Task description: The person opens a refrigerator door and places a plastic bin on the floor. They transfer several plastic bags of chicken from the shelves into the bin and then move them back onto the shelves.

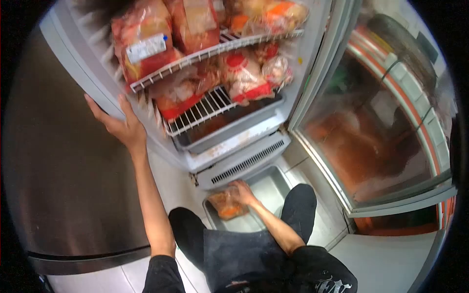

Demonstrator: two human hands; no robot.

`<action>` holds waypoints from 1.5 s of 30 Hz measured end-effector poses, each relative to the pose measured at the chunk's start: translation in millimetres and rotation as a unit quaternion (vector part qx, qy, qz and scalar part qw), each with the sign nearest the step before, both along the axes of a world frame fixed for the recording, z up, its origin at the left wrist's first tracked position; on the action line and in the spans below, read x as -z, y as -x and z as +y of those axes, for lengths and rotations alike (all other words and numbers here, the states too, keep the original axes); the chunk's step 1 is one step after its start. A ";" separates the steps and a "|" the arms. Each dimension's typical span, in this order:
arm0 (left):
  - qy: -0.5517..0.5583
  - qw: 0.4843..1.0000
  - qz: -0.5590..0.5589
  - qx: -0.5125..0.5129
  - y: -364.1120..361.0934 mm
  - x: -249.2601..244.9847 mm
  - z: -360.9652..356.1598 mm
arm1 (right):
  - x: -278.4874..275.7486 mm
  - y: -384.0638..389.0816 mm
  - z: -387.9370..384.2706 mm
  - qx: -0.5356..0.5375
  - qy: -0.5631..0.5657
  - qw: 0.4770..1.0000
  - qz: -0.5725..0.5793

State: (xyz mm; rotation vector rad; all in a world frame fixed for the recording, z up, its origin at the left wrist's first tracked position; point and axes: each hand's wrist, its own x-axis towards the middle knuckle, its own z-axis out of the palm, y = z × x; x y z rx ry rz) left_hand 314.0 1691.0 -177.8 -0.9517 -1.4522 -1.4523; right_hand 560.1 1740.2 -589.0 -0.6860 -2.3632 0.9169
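Note:
Down in the metal tray [273, 183] on the floor, my right hand [242, 193] has its fingers on a clear plastic bag of orange-brown food [227, 207]. The bag lies at the tray's left end, and part of it is hidden by the fingers. My left hand [124, 128] is up against the left front edge of the upright fridge [78, 63], thumb and fingers spread. Above the tray, a lower wire shelf [210, 110] holds bagged meat [244, 73], and the upper wire shelf [200, 52] carries large red meat packs [144, 44].
The fridge's glass door [371, 127] stands swung out to the right. On the left is a dark metal appliance panel [73, 171]. A vented grille [251, 161] sits at the fridge's base, just behind the tray. White tiles [183, 188] cover the floor.

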 end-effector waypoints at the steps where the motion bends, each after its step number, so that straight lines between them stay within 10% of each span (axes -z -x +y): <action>1: -0.001 1.000 -0.010 0.006 0.5 0.7 -0.8 | -24.7 5.9 9.7 0.006 0.028 0.998 0.047; 6: 0.005 1.000 -0.015 -0.008 -1.7 -0.5 -3.9 | -244.9 18.3 72.0 0.141 -0.012 0.953 0.269; 9: 0.004 0.999 -0.031 0.015 -2.3 -1.2 -6.1 | -382.1 21.0 148.0 0.235 -0.177 0.832 0.471; 16: 0.012 0.999 -0.011 -0.027 -0.6 0.3 -5.7 | -526.8 47.1 256.1 0.379 -0.162 0.906 0.092; 20: -0.003 0.999 -0.045 0.007 -4.2 1.0 -5.4 | -526.8 74.2 261.5 0.389 -0.158 0.904 -0.082; 30: -0.001 1.000 -0.016 0.004 -0.8 -0.4 -6.8 | -490.8 30.5 249.6 0.151 -0.170 0.933 0.278; 37: -0.036 0.997 -0.036 0.065 -3.6 -2.3 -5.8 | -439.6 18.4 233.0 0.268 -0.196 0.850 0.409; 41: -0.041 0.995 -0.041 0.082 -4.4 -4.7 -6.8 | -396.4 9.1 208.9 0.046 0.210 0.741 0.636; 43: -0.044 0.996 -0.020 0.075 -1.9 -5.5 -5.0 | -365.9 -15.5 198.0 -0.290 0.421 0.607 0.609; 45: -0.049 0.990 -0.008 0.129 -2.9 -7.0 -5.0 | -335.4 -28.3 164.0 -0.237 0.464 0.608 0.599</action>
